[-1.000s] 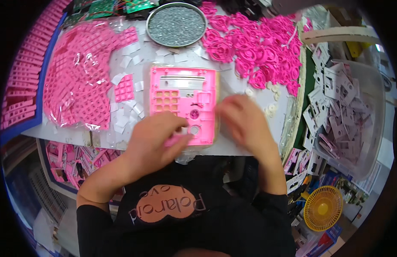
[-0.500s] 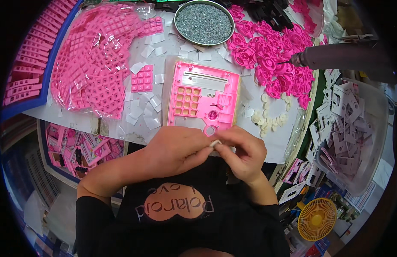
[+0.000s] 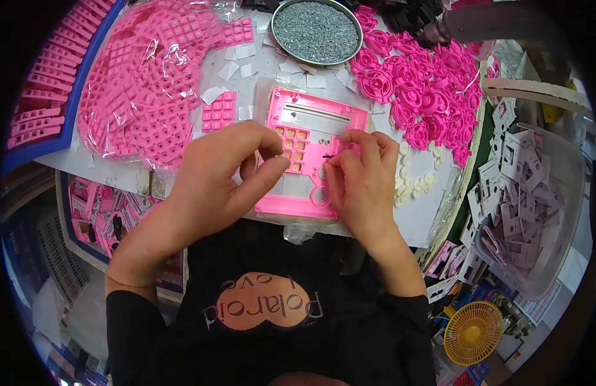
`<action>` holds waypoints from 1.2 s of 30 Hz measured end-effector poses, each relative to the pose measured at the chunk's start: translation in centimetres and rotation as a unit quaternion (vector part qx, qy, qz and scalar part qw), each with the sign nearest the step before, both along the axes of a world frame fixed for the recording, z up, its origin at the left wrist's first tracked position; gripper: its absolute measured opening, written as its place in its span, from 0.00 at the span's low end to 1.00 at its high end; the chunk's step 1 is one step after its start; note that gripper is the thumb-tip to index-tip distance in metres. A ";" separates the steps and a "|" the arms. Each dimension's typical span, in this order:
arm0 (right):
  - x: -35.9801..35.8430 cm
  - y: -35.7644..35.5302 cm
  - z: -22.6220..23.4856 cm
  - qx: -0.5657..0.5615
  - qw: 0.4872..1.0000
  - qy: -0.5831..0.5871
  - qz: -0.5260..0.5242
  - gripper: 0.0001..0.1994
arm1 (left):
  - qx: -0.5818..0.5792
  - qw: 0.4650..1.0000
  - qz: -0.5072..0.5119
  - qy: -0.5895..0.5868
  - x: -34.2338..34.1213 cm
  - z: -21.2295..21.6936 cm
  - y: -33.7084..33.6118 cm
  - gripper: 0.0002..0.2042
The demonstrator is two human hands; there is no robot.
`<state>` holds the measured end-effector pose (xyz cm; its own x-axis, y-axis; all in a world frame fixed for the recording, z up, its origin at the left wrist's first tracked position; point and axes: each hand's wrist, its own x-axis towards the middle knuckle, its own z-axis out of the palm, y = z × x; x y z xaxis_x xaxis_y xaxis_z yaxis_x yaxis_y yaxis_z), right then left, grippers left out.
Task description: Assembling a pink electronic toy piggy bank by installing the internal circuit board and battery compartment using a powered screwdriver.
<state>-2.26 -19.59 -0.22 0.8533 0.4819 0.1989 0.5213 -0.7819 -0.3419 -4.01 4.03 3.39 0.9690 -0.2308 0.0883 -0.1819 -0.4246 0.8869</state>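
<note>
A pink plastic casing (image 3: 282, 204) lies on the table in front of me, with a grid of square key holes, a long slot and round openings. My left hand (image 3: 227, 177) hovers over its left side, thumb and forefinger curved apart with nothing seen between them. My right hand (image 3: 364, 177) is over the casing's right half, fingertips pinched together beside the round openings. Whatever they hold is hidden. To the right of that hand lie several small cream-white round pieces (image 3: 410, 183). A pink keypad (image 3: 219, 112) rests left of the casing.
Bagged pink keypads (image 3: 143, 90) pile up at the left. A round tin of small metal screws (image 3: 317, 32) stands at the back, beside pink ring-shaped parts (image 3: 433, 96). A dark powered screwdriver (image 3: 491, 22) hangs at upper right. A clear bin (image 3: 568, 212) holds pale plates.
My hands have moved from the casing's front edge to above it and apart. The small whitish piece they pinched is no longer visible. The screwdriver has shifted up in the view.
</note>
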 end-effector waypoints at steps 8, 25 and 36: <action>-0.3 0.8 0.3 -0.014 0.998 0.035 -0.051 0.11 | 0.240 0.935 -0.063 -0.255 12.0 0.7 0.0 0.06; 14.8 -6.4 10.0 0.594 0.799 0.053 0.074 0.27 | 0.521 0.829 -0.117 -0.169 21.4 -4.1 -4.4 0.07; 7.8 -2.5 6.7 0.581 0.746 0.240 0.221 0.33 | 0.233 0.929 -0.170 -0.232 8.0 -2.5 -3.2 0.05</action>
